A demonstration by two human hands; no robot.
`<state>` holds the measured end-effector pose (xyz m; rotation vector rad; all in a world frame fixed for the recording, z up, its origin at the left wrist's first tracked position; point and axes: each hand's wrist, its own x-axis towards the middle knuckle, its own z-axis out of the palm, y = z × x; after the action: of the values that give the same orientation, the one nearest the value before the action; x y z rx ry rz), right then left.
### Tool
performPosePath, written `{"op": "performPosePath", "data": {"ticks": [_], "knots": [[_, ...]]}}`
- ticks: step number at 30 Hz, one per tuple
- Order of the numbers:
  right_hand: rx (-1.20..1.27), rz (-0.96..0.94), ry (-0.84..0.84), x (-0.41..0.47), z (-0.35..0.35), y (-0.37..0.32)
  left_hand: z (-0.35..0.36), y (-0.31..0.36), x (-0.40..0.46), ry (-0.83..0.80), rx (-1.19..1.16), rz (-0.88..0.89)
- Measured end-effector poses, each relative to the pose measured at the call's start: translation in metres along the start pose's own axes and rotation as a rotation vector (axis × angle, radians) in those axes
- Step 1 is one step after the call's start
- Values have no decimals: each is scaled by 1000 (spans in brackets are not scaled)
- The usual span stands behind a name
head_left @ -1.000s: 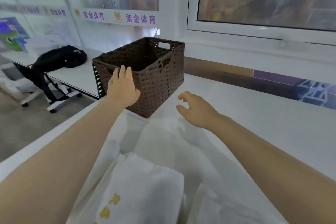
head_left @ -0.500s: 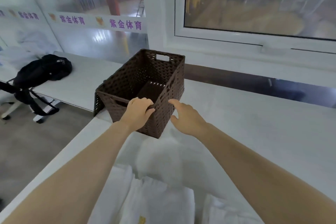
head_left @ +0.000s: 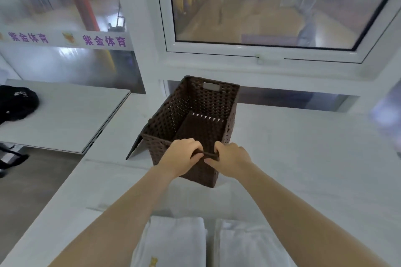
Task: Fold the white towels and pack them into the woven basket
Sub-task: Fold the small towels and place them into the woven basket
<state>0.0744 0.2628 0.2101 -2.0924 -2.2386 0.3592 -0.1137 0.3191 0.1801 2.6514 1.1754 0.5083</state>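
Note:
A dark brown woven basket point(head_left: 201, 102) stands on the white table point(head_left: 303, 158), with nothing inside it. Its near end has a handle bar at the rim. My left hand point(head_left: 184, 156) grips that near rim with fingers curled over it. My right hand point(head_left: 231, 158) grips the same rim just to the right, thumb below the bar. Two folded white towels lie side by side at the table's near edge: one on the left point(head_left: 173, 243) with a yellow mark, one on the right point(head_left: 243, 245), partly covered by my right forearm.
A dark flap point(head_left: 135, 147) sticks out from the basket's left bottom corner. A second white table point(head_left: 65, 115) stands to the left with a black bag point(head_left: 16, 104) on it. Behind the basket are a wall and a window point(head_left: 271, 6). Grey floor lies at the lower left.
Both hands have come together on the basket's near rim and closed on it. The view has tilted down, so the basket's inside shows.

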Motion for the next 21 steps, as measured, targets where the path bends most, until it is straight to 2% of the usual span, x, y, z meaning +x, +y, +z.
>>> {"op": "performPosePath", "data": {"ticks": [4,9,15,21], "knots": [[83,127,-36,-40,-6,41,-1,5,-4,21,258,-15],[111,206,20,-99,-11,99,13,54,-4,-8,324,90],[88,306,97,-170,-15,170,42,155,2,-115,172,142],[351,469,175,-246,-10,238,79,255,1,-184,97,163]]}}
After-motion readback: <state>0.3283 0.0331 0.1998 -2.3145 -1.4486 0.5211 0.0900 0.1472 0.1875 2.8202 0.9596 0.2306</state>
